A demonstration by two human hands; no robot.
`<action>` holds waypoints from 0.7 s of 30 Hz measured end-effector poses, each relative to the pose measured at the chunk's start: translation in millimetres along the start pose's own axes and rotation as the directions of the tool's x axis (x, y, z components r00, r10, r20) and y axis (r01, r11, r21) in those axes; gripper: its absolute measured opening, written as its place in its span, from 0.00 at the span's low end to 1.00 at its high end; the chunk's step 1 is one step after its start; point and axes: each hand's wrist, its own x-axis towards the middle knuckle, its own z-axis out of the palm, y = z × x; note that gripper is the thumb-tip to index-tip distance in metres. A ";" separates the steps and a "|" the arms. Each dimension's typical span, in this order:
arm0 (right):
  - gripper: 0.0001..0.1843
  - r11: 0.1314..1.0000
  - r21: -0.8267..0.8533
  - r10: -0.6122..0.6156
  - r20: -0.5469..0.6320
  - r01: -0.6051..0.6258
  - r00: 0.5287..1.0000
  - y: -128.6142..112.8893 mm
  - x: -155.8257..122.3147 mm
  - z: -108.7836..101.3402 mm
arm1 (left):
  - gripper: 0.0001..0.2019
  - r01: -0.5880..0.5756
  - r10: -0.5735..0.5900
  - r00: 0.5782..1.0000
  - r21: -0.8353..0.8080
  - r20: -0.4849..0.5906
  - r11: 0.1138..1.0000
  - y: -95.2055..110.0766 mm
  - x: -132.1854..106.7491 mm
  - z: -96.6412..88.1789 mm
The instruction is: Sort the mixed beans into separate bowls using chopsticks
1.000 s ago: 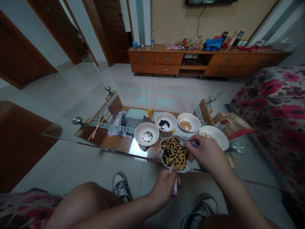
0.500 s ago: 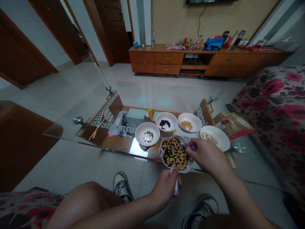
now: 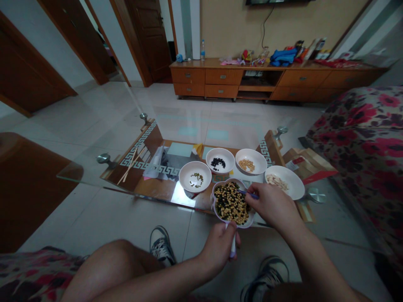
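A flower-shaped bowl [image 3: 216, 209] full of mixed yellow, green and black beans sits at the near edge of a glass table [image 3: 103, 138]. My left hand [image 3: 218, 247] is closed on the bowl's white handle. My right hand [image 3: 273, 204] pinches a thin blue tool [image 3: 248, 193] whose tip reaches into the beans. Beyond stand white bowls: one with green beans [image 3: 195, 176], one with black beans [image 3: 220, 160], one with yellow beans [image 3: 251, 161], and one with pale pieces [image 3: 284, 182].
Chopsticks [image 3: 130, 165] and papers lie on the shelf under the glass. A cardboard box [image 3: 307, 165] sits right of the table, beside a floral sofa [image 3: 365, 138]. A wooden cabinet [image 3: 270, 79] lines the far wall. My knee [image 3: 110, 268] and shoes are below.
My right hand has shifted slightly left and down over the mixed bowl, uncovering the bowl of pale pieces. My left hand keeps its hold on the handle.
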 end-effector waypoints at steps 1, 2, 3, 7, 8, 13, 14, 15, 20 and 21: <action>0.09 1.000 -0.001 0.002 0.003 -0.002 1.000 -0.1 0.1 0.0 | 0.35 0.000 0.000 1.000 0.003 -0.001 1.000 0.0 0.4 -0.1; 0.09 1.000 -0.004 0.005 0.008 -0.005 1.000 -0.2 0.2 0.0 | 0.35 0.004 -0.003 1.000 0.007 -0.002 1.000 0.2 0.9 -0.3; 0.09 1.000 -0.008 0.009 0.014 -0.009 1.000 -0.4 0.3 0.0 | 0.35 0.008 -0.008 1.000 0.011 -0.005 1.000 0.5 1.2 -0.4; 0.08 1.000 -0.007 0.008 0.019 -0.007 1.000 -1.0 0.5 0.2 | 0.35 0.016 -0.016 1.000 0.018 -0.008 1.000 0.8 1.0 -0.7; 0.08 1.000 -0.003 0.002 0.016 -0.002 1.000 -1.1 0.5 0.3 | 0.35 0.017 -0.017 1.000 0.017 -0.005 1.000 0.5 0.8 -0.7; 0.09 1.000 -0.011 0.009 0.028 -0.009 1.000 -1.7 0.3 0.0 | 0.34 0.015 -0.015 1.000 0.004 -0.002 1.000 -2.1 1.0 -0.6; 0.09 1.000 -0.012 0.016 0.031 -0.016 0.999 -1.9 0.2 -0.2 | 0.34 0.012 -0.012 1.000 0.003 -0.004 1.000 -2.6 1.4 -0.6; 0.09 1.000 -0.012 0.022 0.035 -0.021 0.999 -2.0 0.1 -0.3 | 0.34 0.010 -0.010 1.000 0.004 -0.005 1.000 -2.9 1.8 -0.5; 0.10 1.000 0.006 0.006 0.021 -0.006 1.000 -0.8 -0.1 0.8 | 0.34 0.021 -0.021 1.000 0.008 -0.014 1.000 -2.1 2.6 -0.4; 0.10 1.000 0.006 0.002 0.012 -0.002 1.000 -0.4 -0.1 1.3 | 0.34 0.020 -0.020 1.000 0.004 -0.013 1.000 -1.6 2.3 -0.4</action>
